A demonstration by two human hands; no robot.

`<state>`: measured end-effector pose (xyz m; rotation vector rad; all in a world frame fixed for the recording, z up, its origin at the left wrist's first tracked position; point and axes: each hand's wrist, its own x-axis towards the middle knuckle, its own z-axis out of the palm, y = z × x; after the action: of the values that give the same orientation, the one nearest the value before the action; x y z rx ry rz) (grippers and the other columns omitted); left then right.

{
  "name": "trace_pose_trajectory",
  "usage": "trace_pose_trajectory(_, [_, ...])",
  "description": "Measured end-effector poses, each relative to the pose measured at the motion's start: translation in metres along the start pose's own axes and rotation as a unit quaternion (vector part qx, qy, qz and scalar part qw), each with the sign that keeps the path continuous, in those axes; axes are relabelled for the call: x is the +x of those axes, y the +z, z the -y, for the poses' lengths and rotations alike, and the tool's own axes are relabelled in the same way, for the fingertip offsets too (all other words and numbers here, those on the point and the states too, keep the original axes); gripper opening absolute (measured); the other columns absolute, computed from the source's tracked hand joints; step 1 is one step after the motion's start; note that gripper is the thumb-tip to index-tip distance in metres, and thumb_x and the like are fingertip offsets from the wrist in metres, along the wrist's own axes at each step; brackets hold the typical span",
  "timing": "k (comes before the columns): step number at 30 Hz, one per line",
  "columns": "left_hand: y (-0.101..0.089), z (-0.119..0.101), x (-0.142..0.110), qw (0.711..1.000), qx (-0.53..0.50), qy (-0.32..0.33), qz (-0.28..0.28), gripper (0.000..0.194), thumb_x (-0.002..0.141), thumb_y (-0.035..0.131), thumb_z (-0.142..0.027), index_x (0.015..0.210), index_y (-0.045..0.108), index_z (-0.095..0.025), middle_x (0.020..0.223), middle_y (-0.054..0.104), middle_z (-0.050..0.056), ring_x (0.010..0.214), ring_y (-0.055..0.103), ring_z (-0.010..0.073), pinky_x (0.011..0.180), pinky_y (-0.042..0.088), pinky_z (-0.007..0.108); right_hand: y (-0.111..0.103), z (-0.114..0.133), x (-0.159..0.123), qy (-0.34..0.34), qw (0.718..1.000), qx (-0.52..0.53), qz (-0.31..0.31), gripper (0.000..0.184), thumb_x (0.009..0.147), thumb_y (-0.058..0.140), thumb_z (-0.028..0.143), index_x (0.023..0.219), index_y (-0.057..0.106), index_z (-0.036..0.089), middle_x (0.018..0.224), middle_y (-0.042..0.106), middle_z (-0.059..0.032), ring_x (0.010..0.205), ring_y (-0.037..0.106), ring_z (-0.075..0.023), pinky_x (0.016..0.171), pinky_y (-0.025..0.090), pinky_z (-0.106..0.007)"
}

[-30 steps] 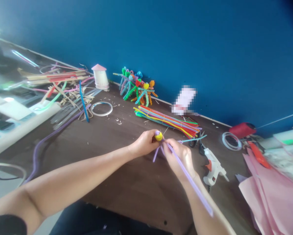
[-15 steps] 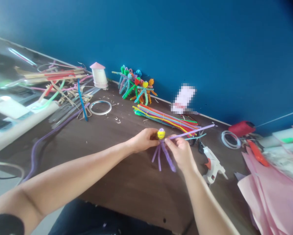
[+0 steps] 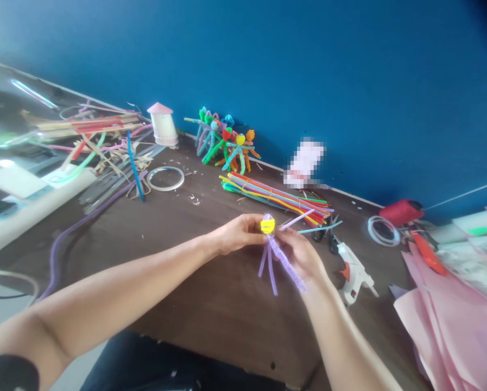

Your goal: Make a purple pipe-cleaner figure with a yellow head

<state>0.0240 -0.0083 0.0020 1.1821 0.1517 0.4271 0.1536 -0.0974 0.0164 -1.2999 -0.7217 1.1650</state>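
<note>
Between my hands is a small pipe cleaner figure (image 3: 268, 227) with a yellow-wrapped head and purple stems. My left hand (image 3: 243, 233) pinches it at the head and neck from the left. Just below the head, my right hand (image 3: 298, 247) is closed on the purple stems, its fingertips partly hidden. One thick, coiled purple leg (image 3: 290, 269) slants down beside the right palm, and two thin purple stems hang straight down. Another purple stem (image 3: 298, 219) sticks up to the right above the right hand.
Behind the hands lies a bundle of coloured pipe cleaners (image 3: 271, 195), with several finished figures (image 3: 227, 144) against the wall. A white glue gun (image 3: 355, 274) and scissors (image 3: 330, 233) lie to the right, near pink sheets (image 3: 447, 320). A tape ring (image 3: 165, 178) lies left.
The long purple stem swung from pointing down over my right forearm to pointing up and right, and now shows shorter. The coiled leg came into view. Both hands stay on the figure.
</note>
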Motion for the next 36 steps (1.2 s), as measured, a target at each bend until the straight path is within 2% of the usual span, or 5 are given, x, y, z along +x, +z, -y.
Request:
trace_pose_trajectory(3, [0.002,0.001,0.000,1.000,0.002,-0.001,-0.002,0.022,0.067,0.066,-0.025,0.083,0.059,-0.011,0.079,0.062,0.005,0.076,0.057,0.0148,0.078,0.042,0.028,-0.001,-0.003,0.001,0.092,0.991,0.095,0.008,0.017,0.059,0.067,0.025,0.064,0.054,0.016,0.045,0.052,0.0042,0.038,0.046,-0.0087,0.036,0.035,-0.019])
trace_pose_trajectory(10, [0.007,-0.004,0.000,1.000,-0.008,-0.013,-0.026,0.020,0.068,0.065,-0.027,0.079,0.059,-0.011,0.071,0.062,0.004,0.069,0.056,0.0141,0.072,0.043,0.027,0.002,-0.005,-0.001,0.073,0.993,0.087,-0.012,0.016,0.060,0.066,0.025,0.067,0.054,0.017,0.044,0.050,0.0063,0.036,0.043,-0.0070,0.034,0.032,-0.017])
trace_pose_trajectory(16, [0.005,0.001,0.000,0.986,-0.148,-0.057,-0.057,0.017,0.067,0.065,-0.022,0.078,0.060,-0.010,0.071,0.061,0.005,0.065,0.057,0.0136,0.069,0.043,0.028,0.011,-0.006,-0.004,-0.080,0.992,-0.060,-0.080,0.013,0.066,0.062,0.030,0.070,0.055,0.019,0.048,0.052,0.0054,0.040,0.048,-0.0095,0.039,0.038,-0.020])
trace_pose_trajectory(24, [0.001,0.006,0.003,0.974,-0.169,-0.066,-0.134,0.014,0.068,0.063,-0.019,0.079,0.059,-0.011,0.066,0.057,0.001,0.058,0.053,0.0081,0.061,0.041,0.022,0.007,-0.003,-0.011,-0.264,0.877,-0.397,-0.060,0.016,0.077,0.054,0.029,0.088,0.062,0.022,0.083,0.066,-0.0039,0.074,0.062,-0.0181,0.070,0.047,-0.028])
trace_pose_trajectory(36, [0.007,0.012,0.003,0.969,0.137,0.035,-0.204,0.015,0.070,0.057,-0.023,0.079,0.054,-0.011,0.070,0.056,0.000,0.065,0.052,0.0105,0.063,0.041,0.023,0.009,-0.005,-0.010,-0.179,0.945,-0.256,-0.099,0.022,0.075,0.055,0.036,0.067,0.063,0.017,0.049,0.052,0.0023,0.047,0.049,-0.0109,0.046,0.038,-0.022])
